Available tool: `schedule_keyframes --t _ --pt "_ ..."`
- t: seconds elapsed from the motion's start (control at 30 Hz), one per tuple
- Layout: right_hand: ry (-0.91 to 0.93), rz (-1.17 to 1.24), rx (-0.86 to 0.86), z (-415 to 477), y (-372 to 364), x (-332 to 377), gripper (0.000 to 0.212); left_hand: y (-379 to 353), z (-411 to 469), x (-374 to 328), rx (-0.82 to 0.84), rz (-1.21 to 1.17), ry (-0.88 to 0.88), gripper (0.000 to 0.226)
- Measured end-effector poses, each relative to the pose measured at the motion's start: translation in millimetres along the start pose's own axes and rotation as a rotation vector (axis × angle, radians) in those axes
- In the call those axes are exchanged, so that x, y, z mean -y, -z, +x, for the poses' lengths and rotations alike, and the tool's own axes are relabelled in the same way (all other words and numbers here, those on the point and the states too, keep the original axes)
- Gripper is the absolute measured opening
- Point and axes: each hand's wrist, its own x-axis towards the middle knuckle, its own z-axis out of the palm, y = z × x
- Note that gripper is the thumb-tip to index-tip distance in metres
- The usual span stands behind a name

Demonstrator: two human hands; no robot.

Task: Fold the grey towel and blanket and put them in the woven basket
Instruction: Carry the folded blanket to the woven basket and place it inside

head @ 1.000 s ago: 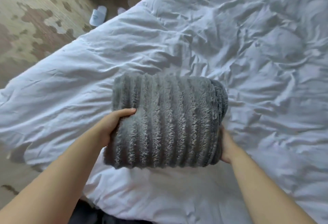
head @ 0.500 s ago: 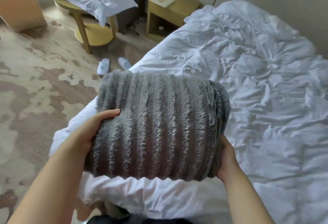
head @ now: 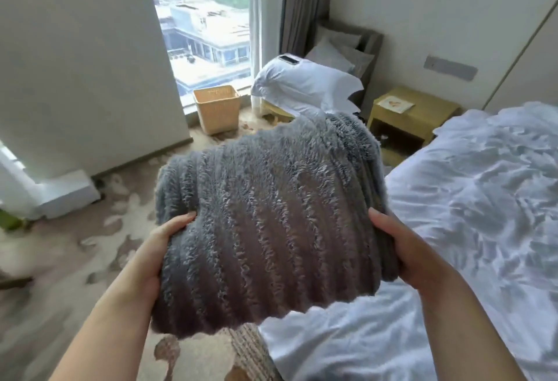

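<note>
Left hand [head: 151,247] and right hand [head: 404,247] clasp opposite sides of the folded grey blanket [head: 265,229], held up beside the bed [head: 471,214]; the woven basket [head: 216,109] stands far off by the window [head: 205,27].

Bed [head: 471,229], right side of view, covered in rumpled white sheeting; wooden bedside table [head: 422,115] just beyond it against the wall, open shelf below, a small paper [head: 395,104] lying on its top; white pillows [head: 305,84] heaped further back, a dark flat object, too small to identify, on the uppermost; grey curtain [head: 305,3] beside a tall window [head: 208,33] showing rooftops; patterned beige-and-brown carpet [head: 60,260]; grey wall panel [head: 450,67] above the table.
</note>
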Motion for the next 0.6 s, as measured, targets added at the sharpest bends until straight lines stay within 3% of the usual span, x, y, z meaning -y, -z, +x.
schedule_keyframes --t 0.33,0.6 --pt "-0.114 -0.023 0.098 105.2 -100.4 -11.7 0.037 98.4 54.3 -39.3 -0.002 -0.180 0.120 0.032" --pt "-0.204 -0.018 0.090 293.6 -143.1 -21.7 0.027 152.5 193.0 -124.2 -0.127 -0.103 0.205 0.035"
